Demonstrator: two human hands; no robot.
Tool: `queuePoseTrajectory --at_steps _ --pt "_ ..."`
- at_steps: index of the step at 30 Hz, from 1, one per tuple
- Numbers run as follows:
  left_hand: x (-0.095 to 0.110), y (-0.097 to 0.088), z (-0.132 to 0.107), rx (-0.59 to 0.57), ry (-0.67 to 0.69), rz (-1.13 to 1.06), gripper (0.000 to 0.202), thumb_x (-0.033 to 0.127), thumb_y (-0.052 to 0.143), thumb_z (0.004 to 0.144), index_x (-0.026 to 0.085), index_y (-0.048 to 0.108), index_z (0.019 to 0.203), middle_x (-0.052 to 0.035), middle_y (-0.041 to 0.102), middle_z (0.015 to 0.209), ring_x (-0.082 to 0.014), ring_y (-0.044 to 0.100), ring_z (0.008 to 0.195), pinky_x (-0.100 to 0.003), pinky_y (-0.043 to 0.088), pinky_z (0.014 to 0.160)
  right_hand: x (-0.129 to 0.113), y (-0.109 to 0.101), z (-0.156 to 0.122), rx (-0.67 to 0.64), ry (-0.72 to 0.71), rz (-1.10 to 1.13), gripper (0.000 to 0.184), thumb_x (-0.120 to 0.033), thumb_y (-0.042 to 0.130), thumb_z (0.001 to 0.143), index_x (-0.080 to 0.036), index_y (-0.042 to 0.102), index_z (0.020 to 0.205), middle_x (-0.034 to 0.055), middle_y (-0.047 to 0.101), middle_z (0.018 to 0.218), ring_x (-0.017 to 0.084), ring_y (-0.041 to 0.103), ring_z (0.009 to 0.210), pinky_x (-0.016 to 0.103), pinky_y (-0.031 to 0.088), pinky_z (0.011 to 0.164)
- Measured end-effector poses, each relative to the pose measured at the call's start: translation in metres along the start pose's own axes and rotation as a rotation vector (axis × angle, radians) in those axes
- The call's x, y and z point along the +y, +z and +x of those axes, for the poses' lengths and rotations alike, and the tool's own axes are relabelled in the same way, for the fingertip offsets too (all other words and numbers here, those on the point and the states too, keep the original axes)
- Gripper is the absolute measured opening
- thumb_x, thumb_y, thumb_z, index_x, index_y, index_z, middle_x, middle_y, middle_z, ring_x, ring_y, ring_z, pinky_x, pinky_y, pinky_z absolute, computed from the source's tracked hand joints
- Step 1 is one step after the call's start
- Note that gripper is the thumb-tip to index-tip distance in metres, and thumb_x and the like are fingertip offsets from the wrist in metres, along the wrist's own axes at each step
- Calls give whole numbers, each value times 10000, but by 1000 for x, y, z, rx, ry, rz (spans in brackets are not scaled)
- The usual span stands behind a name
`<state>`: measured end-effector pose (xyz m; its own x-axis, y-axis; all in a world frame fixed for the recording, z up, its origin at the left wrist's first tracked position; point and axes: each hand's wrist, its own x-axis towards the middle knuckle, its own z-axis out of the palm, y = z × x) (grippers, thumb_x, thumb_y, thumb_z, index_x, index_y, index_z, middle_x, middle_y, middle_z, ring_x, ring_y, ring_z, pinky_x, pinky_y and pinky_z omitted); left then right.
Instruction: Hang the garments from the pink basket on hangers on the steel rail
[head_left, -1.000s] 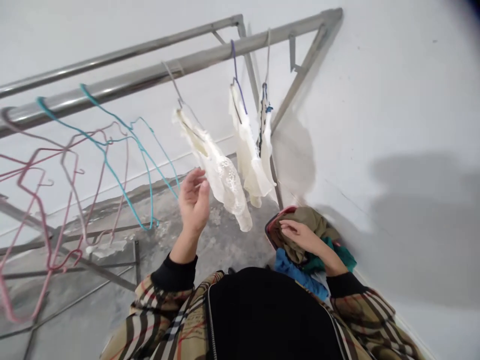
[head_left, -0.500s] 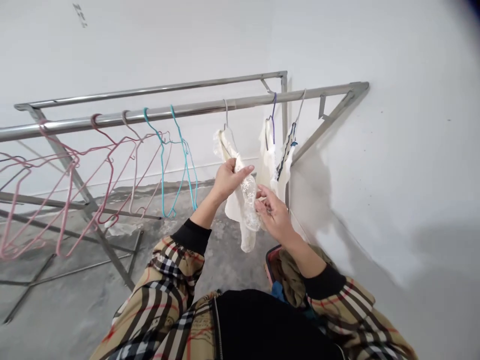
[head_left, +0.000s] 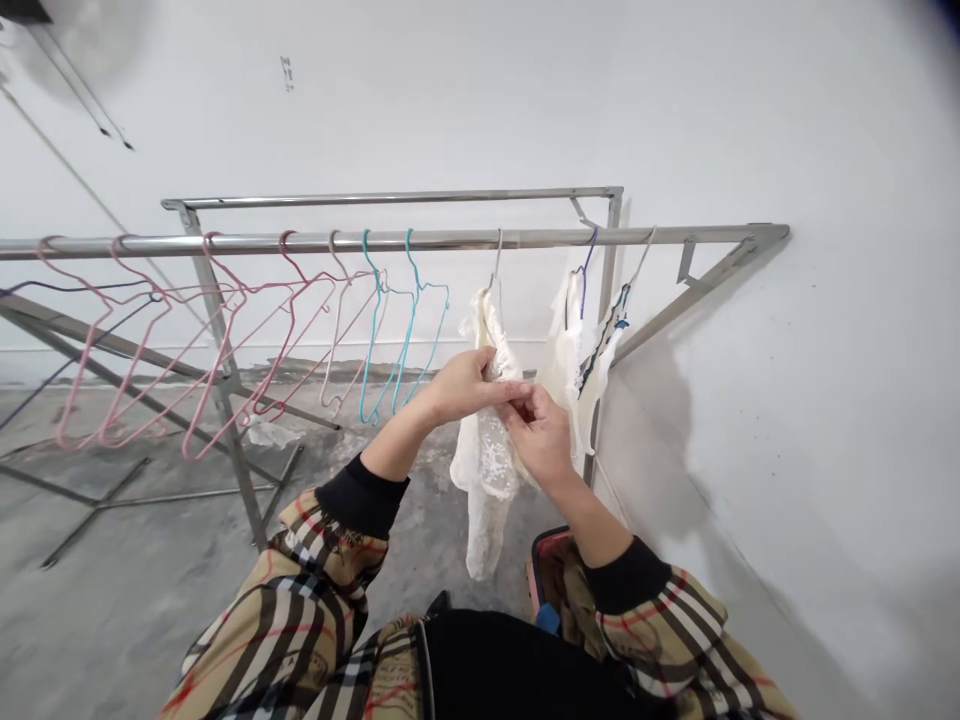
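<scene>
And both hands are together just off the centre of the dial, working at the white lace garment, which hangs from a pale hanger on the metal rail, its lower end dropping towards six o'clock. The left hand slants up from between seven and eight, back of the hand uppermost, fingers curled in at the cloth and thumb stretched out flat towards three o'clock — closed on the garment, that one. The right hand tilts in from between four and five, knuckles bent, fingertips bunched up and meeting the left thumb; whether it has fabric pinched there, I can't tell, because the fingers hide it. Black cuffs sit behind both wrists. Over at three o'clock, a cream garment hangs from a purple hanger, with a dark-trimmed garment beside it. Turquoise hangers line up near nine, pink hangers farther out that way, and a basket of clothes waits at five. Now the lettering: a small dark wall marking between ten and eleven, too small to read — and faint print on the plaid jacket below, too blurred to make out.
</scene>
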<state>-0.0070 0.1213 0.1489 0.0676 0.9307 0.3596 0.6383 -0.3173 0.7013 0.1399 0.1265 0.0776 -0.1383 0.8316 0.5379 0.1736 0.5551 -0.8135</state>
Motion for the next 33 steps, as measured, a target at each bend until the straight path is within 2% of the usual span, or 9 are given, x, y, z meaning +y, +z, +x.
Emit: queuePoseTrajectory --at_steps 3,6,11,14,16,20,24,29,33 --pt "3 -8 -7 -11 -28 250 451 547 678 723 207 406 605 77 330 491 -88 283 482 -251 188 504 3 4 1 -59 16 37 137 -316 657 754 -211 581 798 -34 542 630 128 513 579 262 437 574" --pt "-1 -11 -15 32 -2 374 439 539 664 760 210 412 616 78 310 467 -96 296 455 -257 171 507 1 2 7 -154 46 144 167 -285 608 754 -205 602 901 -22 580 690 117 525 573 247 440 553" --pt "-26 -6 -23 108 114 442 324 472 677 789 213 502 703 41 460 556 -143 482 535 -248 259 516 -11 3 45 -83 88 80 306 -425 563 822 -185 623 1002 21 622 846 114 538 596 260 448 583" --pt "-42 -1 -26 81 236 473 207 372 666 818 209 543 787 -13 605 787 -166 586 690 -248 376 580 -15 15 75 -137 59 -34 294 -453 558 834 -174 650 849 16 619 782 138 549 671 276 439 660" --pt "-52 2 -30 73 318 513 110 273 645 825 208 557 829 -35 623 898 -170 606 754 -250 418 613 -15 26 90 -195 61 -55 308 -439 544 831 -178 595 677 -11 552 653 135 509 642 266 400 625" --pt "-69 11 -43 202 448 542 114 110 555 806 205 581 862 -48 606 921 -167 590 774 -251 447 640 -14 44 100 -170 115 10 312 -379 537 787 -199 467 542 -51 374 528 110 376 547 253 301 530" --pt "-88 30 -60 329 517 514 166 108 495 835 204 617 893 -40 581 854 -152 537 707 -244 418 598 -16 53 98 -70 175 145 288 -332 550 742 -206 426 515 -63 314 514 101 336 530 255 287 530" --pt "-117 51 -68 281 414 343 205 77 524 776 218 650 854 -27 597 867 -128 537 687 -227 420 600 -29 55 101 -23 205 231 298 -406 597 734 -183 530 548 -47 409 541 105 396 573 257 319 570" --pt "-129 53 -50 285 274 150 201 44 554 727 191 645 827 -46 618 937 -124 573 728 -228 449 652 -41 48 102 -47 286 301 350 -485 663 705 -168 590 576 -54 397 530 87 353 529 255 280 524"
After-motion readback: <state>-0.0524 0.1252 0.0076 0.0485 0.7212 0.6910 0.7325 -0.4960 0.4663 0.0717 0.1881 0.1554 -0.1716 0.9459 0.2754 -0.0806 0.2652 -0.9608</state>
